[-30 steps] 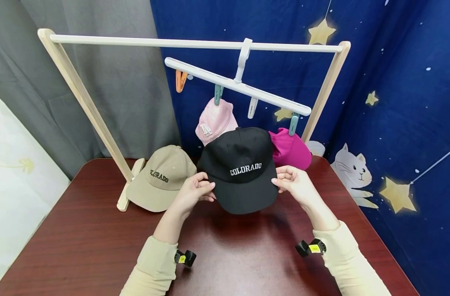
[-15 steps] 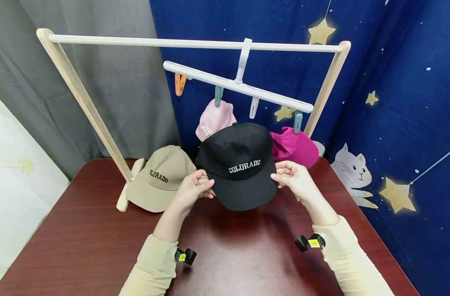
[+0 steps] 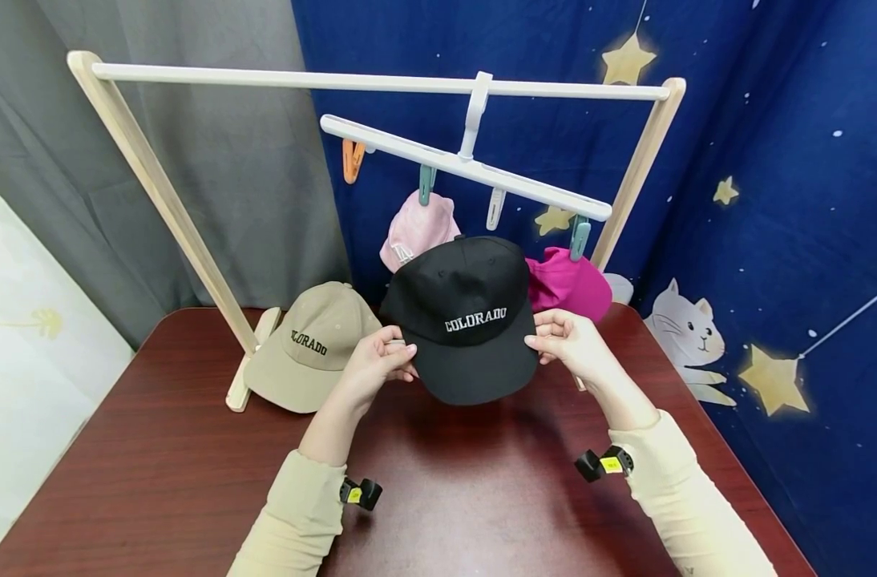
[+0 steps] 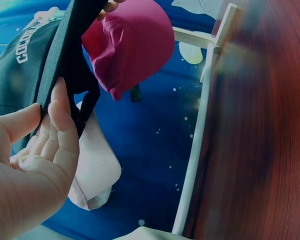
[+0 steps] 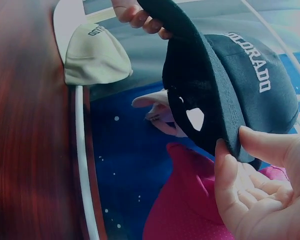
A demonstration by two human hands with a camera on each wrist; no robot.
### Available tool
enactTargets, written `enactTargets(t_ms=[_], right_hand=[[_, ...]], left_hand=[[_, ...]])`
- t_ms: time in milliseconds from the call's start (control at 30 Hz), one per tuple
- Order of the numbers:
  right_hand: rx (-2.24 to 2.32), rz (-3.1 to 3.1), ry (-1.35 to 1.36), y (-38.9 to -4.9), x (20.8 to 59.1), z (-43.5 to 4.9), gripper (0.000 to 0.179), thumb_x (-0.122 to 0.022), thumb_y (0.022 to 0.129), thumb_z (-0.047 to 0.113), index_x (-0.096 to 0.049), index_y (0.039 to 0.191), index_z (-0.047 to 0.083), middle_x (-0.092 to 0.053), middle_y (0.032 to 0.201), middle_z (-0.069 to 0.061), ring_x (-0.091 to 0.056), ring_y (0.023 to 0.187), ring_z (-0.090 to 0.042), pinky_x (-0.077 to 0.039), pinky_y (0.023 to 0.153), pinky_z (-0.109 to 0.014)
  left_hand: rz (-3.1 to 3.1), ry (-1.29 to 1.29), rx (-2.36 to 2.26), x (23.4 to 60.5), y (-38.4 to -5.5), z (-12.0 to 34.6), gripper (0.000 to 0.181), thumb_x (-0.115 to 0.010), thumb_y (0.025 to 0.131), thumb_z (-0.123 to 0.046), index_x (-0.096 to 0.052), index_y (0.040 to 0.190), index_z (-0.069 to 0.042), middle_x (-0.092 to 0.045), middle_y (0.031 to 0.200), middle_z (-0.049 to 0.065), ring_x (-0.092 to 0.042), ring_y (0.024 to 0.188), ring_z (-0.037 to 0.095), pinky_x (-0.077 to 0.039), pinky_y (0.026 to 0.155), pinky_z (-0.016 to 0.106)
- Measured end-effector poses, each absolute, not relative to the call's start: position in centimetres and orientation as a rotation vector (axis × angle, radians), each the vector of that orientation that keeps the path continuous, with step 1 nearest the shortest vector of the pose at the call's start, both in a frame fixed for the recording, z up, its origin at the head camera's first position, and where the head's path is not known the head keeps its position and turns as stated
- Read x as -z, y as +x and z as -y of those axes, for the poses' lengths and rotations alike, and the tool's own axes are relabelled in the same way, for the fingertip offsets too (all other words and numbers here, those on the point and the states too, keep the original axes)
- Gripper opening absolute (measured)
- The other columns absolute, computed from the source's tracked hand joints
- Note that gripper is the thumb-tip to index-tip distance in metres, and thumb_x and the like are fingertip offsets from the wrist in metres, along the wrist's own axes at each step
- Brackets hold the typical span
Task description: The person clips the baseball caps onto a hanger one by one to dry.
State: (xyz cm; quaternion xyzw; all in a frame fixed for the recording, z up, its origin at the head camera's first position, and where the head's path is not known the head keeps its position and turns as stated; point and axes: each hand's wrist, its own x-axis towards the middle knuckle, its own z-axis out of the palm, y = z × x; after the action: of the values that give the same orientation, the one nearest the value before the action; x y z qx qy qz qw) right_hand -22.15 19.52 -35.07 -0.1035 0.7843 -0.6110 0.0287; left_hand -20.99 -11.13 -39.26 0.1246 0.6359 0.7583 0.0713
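Observation:
A black cap with white COLORADO lettering is held up in front of the hanger, its brim toward me. My left hand pinches one side of the brim between thumb and fingers. On the other side, my right hand pinches the brim the same way. Behind the cap, a light pink cap hangs from a green clip, and a magenta cap hangs from another green clip. The right wrist view shows the black cap's hollow underside and its back opening.
A white clip hanger hangs tilted from a wooden rack's rail, right side lower. An orange clip and a white clip hold nothing. A beige cap sits on the table by the rack's left foot.
Both hands have raised the black cap slightly. The hanger has swayed a little, and the magenta cap swung right, then partly back left.

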Motion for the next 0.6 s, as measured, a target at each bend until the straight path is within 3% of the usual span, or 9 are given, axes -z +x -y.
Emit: enactTargets(t_ms=[600], right_hand=[[1.738,-2.432,-0.329,-22.47,34.76,-19.55,0.038,-0.066,0.087,0.001,-0.049,0.117,-0.015,-0.066,0.088,-0.014,-0.061,0.065,-0.012,-0.055,0.062,-0.027]], left_hand=[[-1.913,0.343,-2.265,39.59,-21.05,11.22,0.012,-0.056,0.093,0.003,-0.045,0.087,0.000,-0.060,0.064,0.003,-0.062,0.058,0.014,-0.053,0.059,0.024]])
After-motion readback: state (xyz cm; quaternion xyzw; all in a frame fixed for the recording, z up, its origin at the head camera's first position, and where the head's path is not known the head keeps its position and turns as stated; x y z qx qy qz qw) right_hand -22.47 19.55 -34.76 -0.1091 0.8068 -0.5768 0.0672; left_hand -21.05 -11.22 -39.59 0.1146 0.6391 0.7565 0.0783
